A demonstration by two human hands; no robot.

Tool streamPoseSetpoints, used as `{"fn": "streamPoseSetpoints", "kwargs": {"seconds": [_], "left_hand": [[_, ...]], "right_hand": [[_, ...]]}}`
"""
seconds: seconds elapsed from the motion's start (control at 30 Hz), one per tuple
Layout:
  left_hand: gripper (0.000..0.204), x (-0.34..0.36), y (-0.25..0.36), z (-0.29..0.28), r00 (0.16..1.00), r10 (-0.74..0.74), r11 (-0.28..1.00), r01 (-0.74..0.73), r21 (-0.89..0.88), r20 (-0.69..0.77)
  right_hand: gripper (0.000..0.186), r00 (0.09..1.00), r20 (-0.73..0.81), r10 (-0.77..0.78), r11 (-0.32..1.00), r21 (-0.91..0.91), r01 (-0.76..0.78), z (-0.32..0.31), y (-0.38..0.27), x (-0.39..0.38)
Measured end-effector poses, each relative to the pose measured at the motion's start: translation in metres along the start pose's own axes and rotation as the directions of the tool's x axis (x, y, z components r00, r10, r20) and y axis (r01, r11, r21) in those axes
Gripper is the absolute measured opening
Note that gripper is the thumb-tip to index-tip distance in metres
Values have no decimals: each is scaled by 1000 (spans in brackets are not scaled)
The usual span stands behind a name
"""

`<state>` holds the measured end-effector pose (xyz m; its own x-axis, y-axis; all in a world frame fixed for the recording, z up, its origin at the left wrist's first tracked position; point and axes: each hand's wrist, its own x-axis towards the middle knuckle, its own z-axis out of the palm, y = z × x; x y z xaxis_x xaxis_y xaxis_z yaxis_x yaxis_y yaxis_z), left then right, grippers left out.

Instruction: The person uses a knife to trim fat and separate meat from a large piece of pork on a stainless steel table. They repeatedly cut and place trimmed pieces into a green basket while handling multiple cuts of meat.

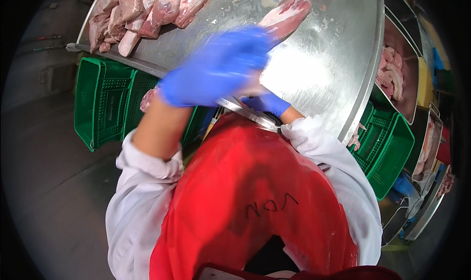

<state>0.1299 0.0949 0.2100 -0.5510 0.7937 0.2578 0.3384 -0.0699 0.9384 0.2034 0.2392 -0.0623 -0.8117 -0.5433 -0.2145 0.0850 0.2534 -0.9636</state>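
My left hand (216,66), in a blue glove and smeared by motion, reaches across the near side of the steel table (314,83). It overlaps the near end of a long piece of raw meat (287,17), pink with a whitish streak; whether it grips the meat cannot be told. My right hand (269,103), also gloved in blue, is low at the table's front edge, close to my apron. Its fingers look curled and are partly hidden. A dark, curved object (273,118) shows just below it, too little exposed to name.
Several pieces of raw meat (159,10) are heaped at the table's far left. Green crates (100,103) stand below the left edge, and another green crate (390,152) stands at the right. Beyond the right rim, a metal tray (405,96) holds more meat. A red apron (260,182) covers my front.
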Motion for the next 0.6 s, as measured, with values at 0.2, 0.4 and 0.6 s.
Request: {"fn": "streamPoseSetpoints", "kwargs": {"seconds": [0.2, 0.4, 0.6], "left_hand": [[33, 99, 7, 212, 868, 57, 824, -320, 467, 493], [31, 41, -34, 136, 850, 324, 821, -471, 323, 416], [29, -103, -79, -14, 992, 128, 855, -115, 506, 9]], "right_hand": [[78, 970, -183, 158, 985, -35, -167, -10, -74, -3], [78, 839, -490, 235, 956, -39, -290, -51, -52, 53], [79, 835, -365, 412, 852, -171, -495, -45, -73, 54]]}}
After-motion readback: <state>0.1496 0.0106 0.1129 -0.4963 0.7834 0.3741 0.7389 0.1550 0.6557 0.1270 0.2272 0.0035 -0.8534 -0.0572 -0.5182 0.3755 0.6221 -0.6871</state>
